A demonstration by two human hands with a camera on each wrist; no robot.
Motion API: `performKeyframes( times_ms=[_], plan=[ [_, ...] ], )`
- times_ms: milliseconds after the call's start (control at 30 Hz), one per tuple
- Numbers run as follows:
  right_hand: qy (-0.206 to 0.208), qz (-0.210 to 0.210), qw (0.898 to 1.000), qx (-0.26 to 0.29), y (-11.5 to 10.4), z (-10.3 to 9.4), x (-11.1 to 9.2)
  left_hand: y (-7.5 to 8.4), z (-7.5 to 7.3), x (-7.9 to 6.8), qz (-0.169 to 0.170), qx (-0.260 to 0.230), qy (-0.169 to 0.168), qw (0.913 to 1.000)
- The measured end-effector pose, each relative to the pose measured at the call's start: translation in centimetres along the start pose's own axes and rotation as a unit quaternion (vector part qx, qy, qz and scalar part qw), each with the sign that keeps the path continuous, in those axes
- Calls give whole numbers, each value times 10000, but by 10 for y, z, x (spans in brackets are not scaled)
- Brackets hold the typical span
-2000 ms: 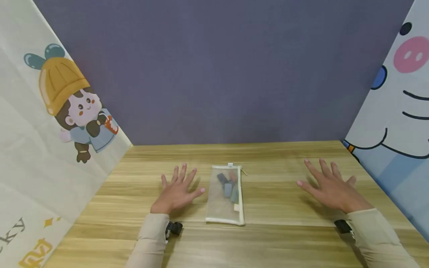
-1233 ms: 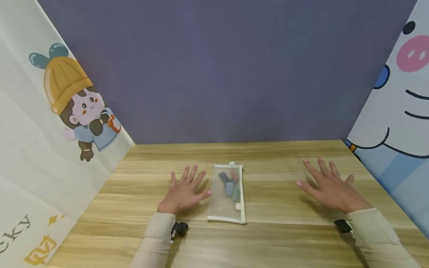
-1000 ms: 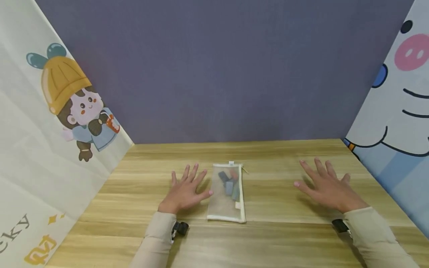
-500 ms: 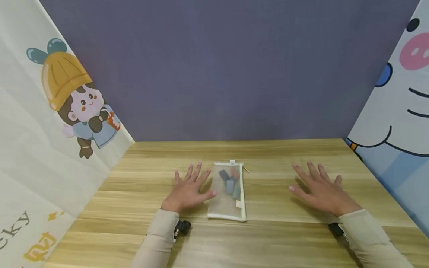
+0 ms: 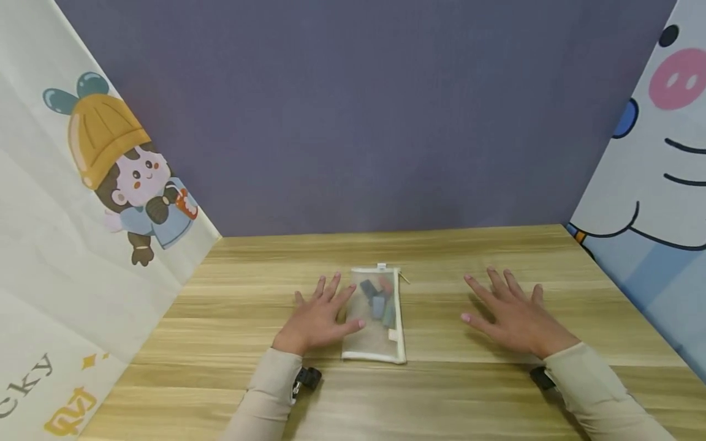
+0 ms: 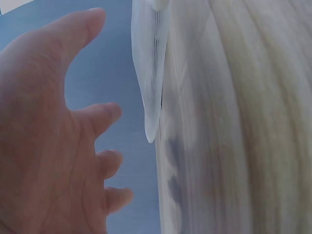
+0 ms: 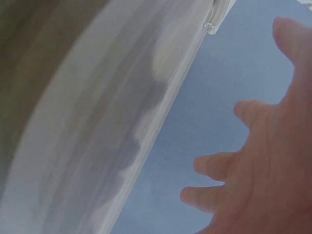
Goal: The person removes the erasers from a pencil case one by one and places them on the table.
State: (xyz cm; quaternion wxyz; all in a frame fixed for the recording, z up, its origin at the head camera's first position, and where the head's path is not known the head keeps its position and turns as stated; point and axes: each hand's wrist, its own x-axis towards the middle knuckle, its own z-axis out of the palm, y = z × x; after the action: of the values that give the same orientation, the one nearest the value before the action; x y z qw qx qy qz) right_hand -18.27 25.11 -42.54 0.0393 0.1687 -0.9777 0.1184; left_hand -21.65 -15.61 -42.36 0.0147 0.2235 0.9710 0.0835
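Note:
A translucent zip pouch point(image 5: 366, 344) with cream edging lies flat on the wooden table, its zipper side to the right. Several small block-shaped pieces point(image 5: 378, 306) in grey, blue, green and red show through it. My left hand point(image 5: 317, 318) hovers palm down at the pouch's left side, fingers spread; its thumb and index finger overlap the pouch in the head view. The left wrist view shows that hand point(image 6: 44, 131) above the tabletop, beside the pouch point(image 6: 146, 63). Off to the right, my right hand point(image 5: 513, 315) also hovers with spread fingers, holding nothing.
The wood-grain table point(image 5: 441, 404) runs back to a dark grey-blue panel point(image 5: 353, 122). A white sheet with a cartoon child point(image 5: 138, 177) flanks the left, and a cartoon-printed sheet point(image 5: 673, 196) the right. Black wrist cameras point(image 5: 311, 378) sit under both sleeves.
My left hand has drifted right until its thumb overlaps the pouch. My right hand has moved left, closer to the pouch. The pouch stays in place.

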Motion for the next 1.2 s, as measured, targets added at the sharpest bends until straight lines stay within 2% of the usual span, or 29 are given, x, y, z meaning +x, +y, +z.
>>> performKeyframes(
  times_ms=[133,300,533,733,967,1200],
  plan=[
    [-15,-63,10000,-26,-3,0,1,3,-1,0,26,96,38,9999],
    [-127,-122,9998,-2,-7,0,-1,4,1,3,308,92,172,9993],
    [-23,-505,9987,110,-11,2,0,5,4,3,565,117,381,9976],
    [14,-540,9984,165,-10,4,0,8,6,4,718,227,488,9960],
    [5,-536,9969,583,-15,2,5,13,10,7,970,389,701,9921],
    [16,-528,9974,498,-26,0,9,19,7,12,1140,334,951,9884]
  ],
)
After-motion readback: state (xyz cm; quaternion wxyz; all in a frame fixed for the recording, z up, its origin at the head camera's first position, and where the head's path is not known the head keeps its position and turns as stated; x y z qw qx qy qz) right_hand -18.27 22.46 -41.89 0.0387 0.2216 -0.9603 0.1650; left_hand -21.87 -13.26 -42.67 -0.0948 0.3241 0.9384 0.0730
